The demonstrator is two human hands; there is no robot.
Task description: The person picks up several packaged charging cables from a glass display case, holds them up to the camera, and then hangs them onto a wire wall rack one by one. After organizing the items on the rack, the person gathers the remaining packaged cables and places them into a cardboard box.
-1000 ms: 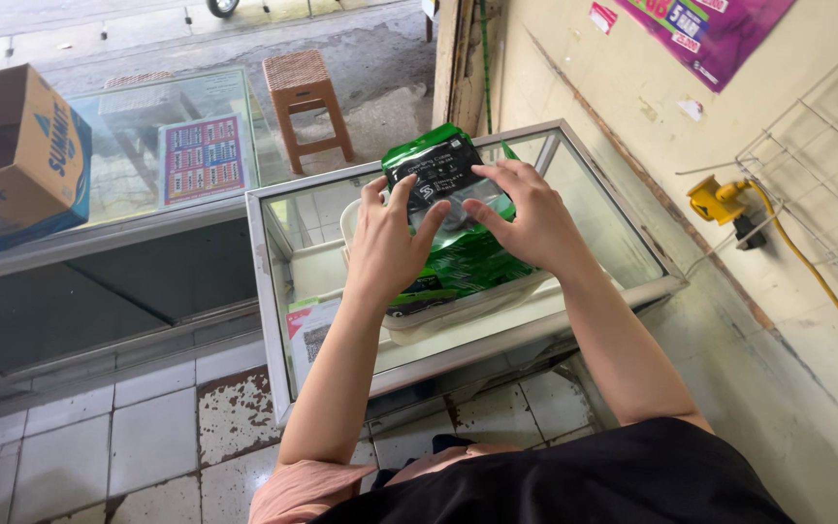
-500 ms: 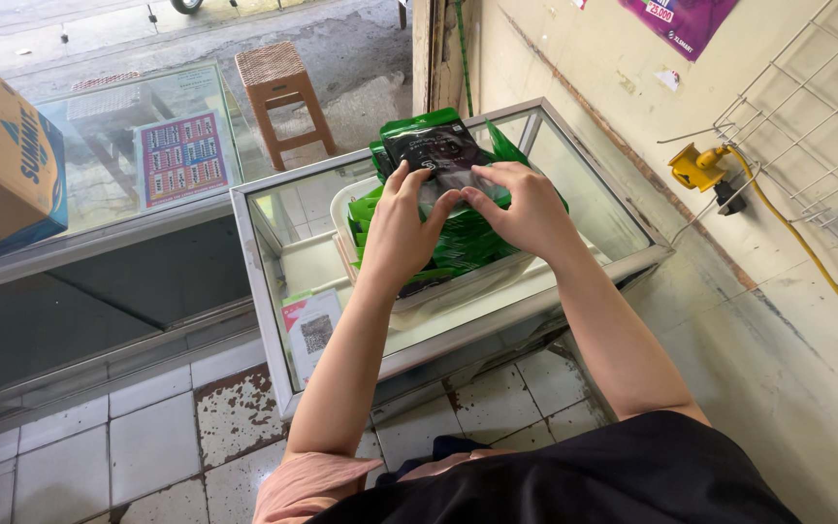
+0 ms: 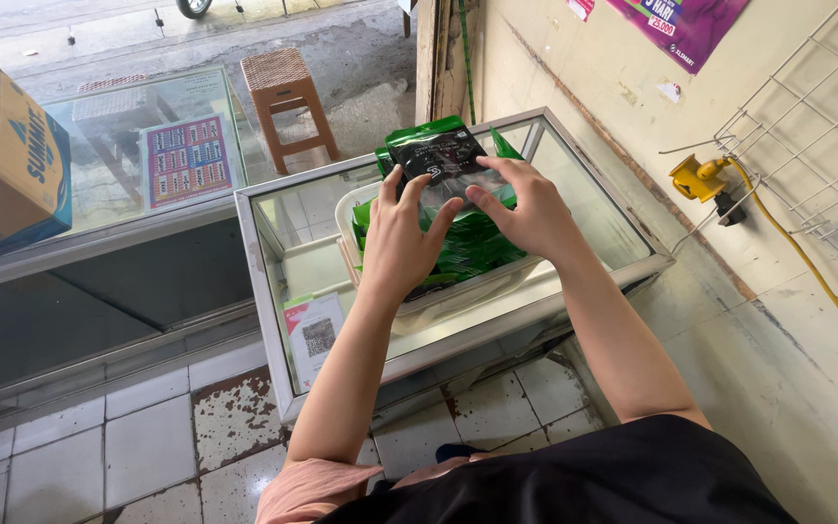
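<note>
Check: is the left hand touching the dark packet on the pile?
Touching. The head view shows the left hand with its fingers on the dark packet.

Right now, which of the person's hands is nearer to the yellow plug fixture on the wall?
Right. The right hand rests on the green and black foil packets, on the side toward the yellow plug fixture. The left hand holds the packets' other side, farther from it.

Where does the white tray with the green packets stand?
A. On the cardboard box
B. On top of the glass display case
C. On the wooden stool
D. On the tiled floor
B: the white tray holding the green packets rests on the glass display case, under the left hand and right hand, which hold a dark packet.
</note>
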